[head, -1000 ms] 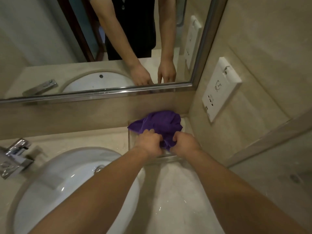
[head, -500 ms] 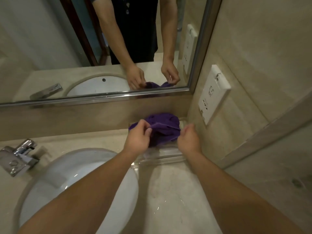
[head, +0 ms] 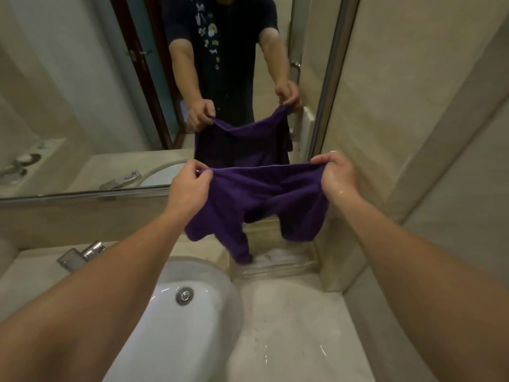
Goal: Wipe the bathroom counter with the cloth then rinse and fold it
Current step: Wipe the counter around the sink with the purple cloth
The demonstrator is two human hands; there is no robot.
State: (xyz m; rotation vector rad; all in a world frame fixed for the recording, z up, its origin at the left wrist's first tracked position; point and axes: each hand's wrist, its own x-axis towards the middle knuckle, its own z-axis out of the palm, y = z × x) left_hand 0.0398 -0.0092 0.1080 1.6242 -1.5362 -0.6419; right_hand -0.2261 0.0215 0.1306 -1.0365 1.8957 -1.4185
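**Purple cloth spread by its top corners, ready for folding**

Purple and soft, the terry cloth [head: 264, 199] is held up in the air in front of the mirror [head: 82, 92], above the back corner of the pale stone counter [head: 289, 326] and the clear glass tray [head: 278, 266] that stands there. The left hand [head: 190, 186] pinches the upper left corner between curled thumb and fingers; the right hand [head: 336, 175] pinches the upper right corner likewise, and its skin glistens wet.

The long axis of the cloth is stretched roughly level, left to right, along the top edge. The rest hangs downward in uneven lobes, the lowest tip reaching almost to the tray; whether it touches cannot be told.

The step in hand is judged to be the opening-out before a fold. It is best done if the top edge is drawn taut and level, the hanging part is shaken flat so that the lower corners are freed, and the cloth is kept off the wet counter and the white basin [head: 192, 312].
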